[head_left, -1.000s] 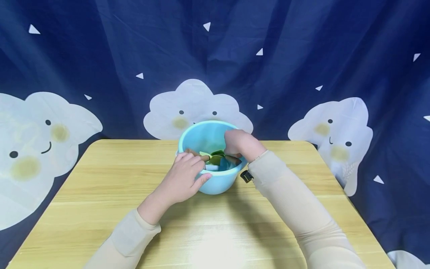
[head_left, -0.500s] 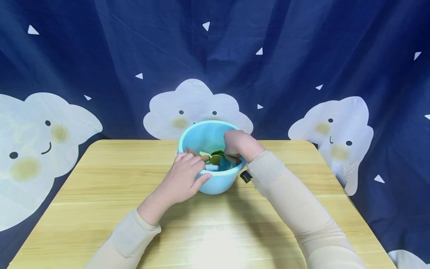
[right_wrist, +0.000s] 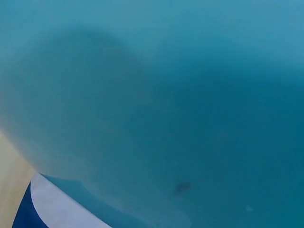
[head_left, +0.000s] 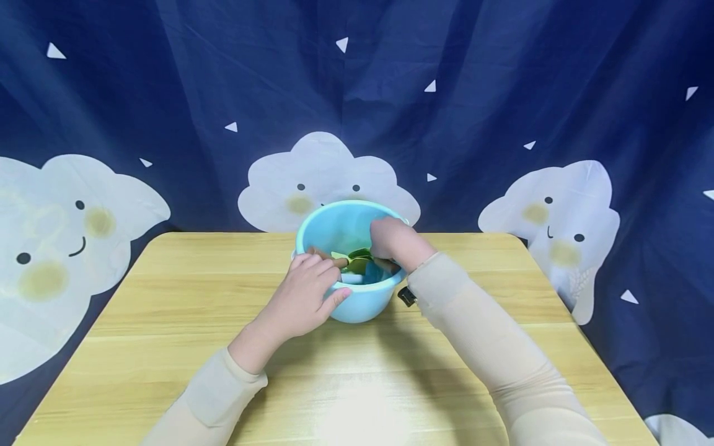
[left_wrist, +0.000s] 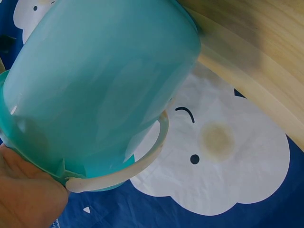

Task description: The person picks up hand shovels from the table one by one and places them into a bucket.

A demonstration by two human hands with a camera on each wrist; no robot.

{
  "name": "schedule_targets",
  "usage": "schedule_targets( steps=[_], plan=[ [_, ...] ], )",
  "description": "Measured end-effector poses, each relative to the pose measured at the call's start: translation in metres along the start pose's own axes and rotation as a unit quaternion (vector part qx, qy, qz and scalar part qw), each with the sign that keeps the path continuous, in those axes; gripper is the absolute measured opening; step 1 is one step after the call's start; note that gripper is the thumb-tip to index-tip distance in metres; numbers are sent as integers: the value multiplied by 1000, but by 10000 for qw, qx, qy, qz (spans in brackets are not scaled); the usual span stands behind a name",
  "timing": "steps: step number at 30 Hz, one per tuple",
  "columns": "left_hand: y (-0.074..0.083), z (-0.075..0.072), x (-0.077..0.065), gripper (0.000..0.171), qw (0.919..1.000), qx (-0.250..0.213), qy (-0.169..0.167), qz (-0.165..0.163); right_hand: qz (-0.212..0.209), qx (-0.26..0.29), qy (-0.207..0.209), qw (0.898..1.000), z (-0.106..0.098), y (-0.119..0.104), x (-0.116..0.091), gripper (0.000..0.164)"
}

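Observation:
A light blue bucket [head_left: 359,305] stands on the table in the head view. My left hand [head_left: 304,294] grips its near left rim, with the thumb outside and the fingers over the edge. The left wrist view shows that hand [left_wrist: 28,190] at the rim beside the bucket's white handle [left_wrist: 118,175]. Reaching over the right rim, my right hand [head_left: 396,240] is bent down into the bucket; its fingers are hidden, so I cannot tell what it holds. Inside lie green leaf-like pieces [head_left: 358,265], a brown stick-like piece [head_left: 338,262] near my left fingers and a whitish piece [head_left: 351,279].
The wooden table [head_left: 184,297] reaches back to a dark blue curtain [head_left: 195,74] printed with white clouds. A small black object [head_left: 407,296] sits at my right sleeve cuff. The bucket's wall [right_wrist: 156,118] fills most of the right wrist view.
My right hand and wrist have shifted slightly left within the bucket, uncovering a bit more of its right rim. The left hand and the bucket stay in place.

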State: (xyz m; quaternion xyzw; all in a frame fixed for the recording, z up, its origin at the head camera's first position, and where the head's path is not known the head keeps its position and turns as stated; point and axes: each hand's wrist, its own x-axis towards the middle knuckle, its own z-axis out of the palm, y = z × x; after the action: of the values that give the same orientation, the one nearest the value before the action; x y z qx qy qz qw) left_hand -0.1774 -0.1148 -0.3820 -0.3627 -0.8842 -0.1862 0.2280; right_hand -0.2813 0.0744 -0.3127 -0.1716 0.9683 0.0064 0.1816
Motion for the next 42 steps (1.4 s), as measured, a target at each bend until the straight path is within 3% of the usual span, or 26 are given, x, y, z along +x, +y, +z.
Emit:
schedule_targets(
  steps=[20, 28, 42],
  plan=[
    [1, 0, 0, 44, 10000, -41, 14, 2, 252, -2, 282, 9993, 1, -3, -4, 17],
    [0, 1, 0, 49, 10000, -7, 52, 32, 345, 22, 370, 9987, 2, -3, -5, 17],
    [1, 1, -1, 43, 10000, -23, 41, 35, 360, 117, 353, 9987, 1, -3, -7, 17]
  ],
)
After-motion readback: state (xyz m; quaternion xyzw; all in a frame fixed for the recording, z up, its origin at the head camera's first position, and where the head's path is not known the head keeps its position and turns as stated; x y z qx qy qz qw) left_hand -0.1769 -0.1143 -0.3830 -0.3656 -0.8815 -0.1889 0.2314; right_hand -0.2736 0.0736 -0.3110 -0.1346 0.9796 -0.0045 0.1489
